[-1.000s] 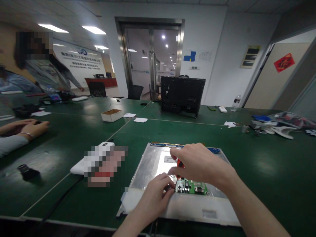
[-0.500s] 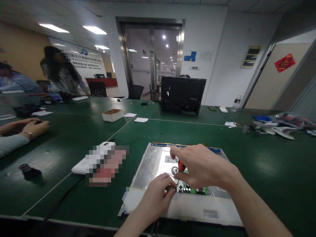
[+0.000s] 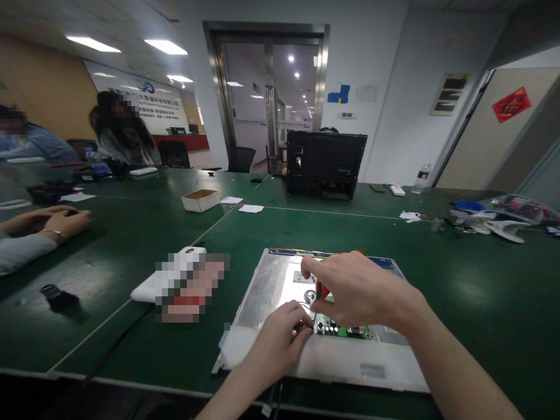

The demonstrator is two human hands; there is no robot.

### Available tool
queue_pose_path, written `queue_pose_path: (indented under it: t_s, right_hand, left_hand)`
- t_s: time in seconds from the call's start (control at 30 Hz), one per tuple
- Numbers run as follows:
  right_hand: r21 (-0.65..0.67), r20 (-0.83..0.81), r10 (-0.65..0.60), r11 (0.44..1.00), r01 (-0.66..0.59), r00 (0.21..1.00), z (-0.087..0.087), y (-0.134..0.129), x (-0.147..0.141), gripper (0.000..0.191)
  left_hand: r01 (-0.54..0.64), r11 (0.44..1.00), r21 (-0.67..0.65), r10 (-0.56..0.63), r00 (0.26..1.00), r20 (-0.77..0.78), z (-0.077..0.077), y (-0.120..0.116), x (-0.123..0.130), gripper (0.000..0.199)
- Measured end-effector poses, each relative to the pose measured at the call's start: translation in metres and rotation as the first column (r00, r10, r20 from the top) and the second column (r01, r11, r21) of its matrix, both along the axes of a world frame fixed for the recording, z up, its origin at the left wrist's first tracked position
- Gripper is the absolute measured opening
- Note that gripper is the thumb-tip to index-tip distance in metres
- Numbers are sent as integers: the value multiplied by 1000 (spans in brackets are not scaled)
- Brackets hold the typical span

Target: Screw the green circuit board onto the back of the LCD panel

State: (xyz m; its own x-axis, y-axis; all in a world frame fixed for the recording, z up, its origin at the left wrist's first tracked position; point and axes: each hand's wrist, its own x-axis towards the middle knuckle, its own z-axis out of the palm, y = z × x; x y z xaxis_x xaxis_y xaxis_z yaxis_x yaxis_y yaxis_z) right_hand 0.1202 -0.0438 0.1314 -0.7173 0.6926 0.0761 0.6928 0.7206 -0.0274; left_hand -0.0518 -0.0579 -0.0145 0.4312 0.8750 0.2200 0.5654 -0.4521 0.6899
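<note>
A flat metal display panel (image 3: 254, 297) lies on the green table, with a green circuit board (image 3: 335, 329) near its middle and a blue strip along its far edge. Above the board, my right hand (image 3: 363, 289) is closed around the red and black handle of a screwdriver (image 3: 321, 290), its shaft pointing down to the board's left end. My left hand (image 3: 282, 338) rests on the panel beside that end, fingers bent together at the screwdriver's tip; what they pinch is too small to name.
Left of the panel lie a white device (image 3: 149, 286), a black object (image 3: 59, 297) and a cable. Farther back stand an open box (image 3: 201, 200) and a black monitor housing (image 3: 326, 165). Another person's hands (image 3: 65, 224) are at the left. Plastic bags and parts (image 3: 494, 219) lie right.
The view has shifted slightly. At the back left, the long-haired person has moved right and lower. Both my hands keep nearly the same place over the board.
</note>
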Motion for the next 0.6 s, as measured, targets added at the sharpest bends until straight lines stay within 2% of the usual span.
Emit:
queue_pose_path:
  t_s: [0.17, 0.3, 0.43, 0.5, 0.6]
  right_hand:
    - [48, 39, -136, 990, 134, 990, -2, 2, -8, 31]
    - [47, 34, -83, 996, 81, 996, -1, 2, -6, 17]
    - [1, 3, 13, 1000, -13, 1000, 1, -2, -1, 22]
    - [-13, 3, -3, 1000, 3, 1000, 1, -2, -2, 24]
    - [23, 28, -105, 994, 104, 994, -2, 1, -6, 28]
  left_hand:
    - [-3, 1000, 11, 3, 1000, 11, -1, 0, 0, 14]
    - [0, 1000, 7, 0, 1000, 6, -1, 0, 0, 14]
    - [15, 1000, 5, -15, 1000, 23, -3, 1, 1, 15]
    - [14, 1000, 12, -14, 999, 28, -5, 1, 1, 15]
    - [8, 1000, 16, -9, 1000, 22, -7, 1, 1, 15]
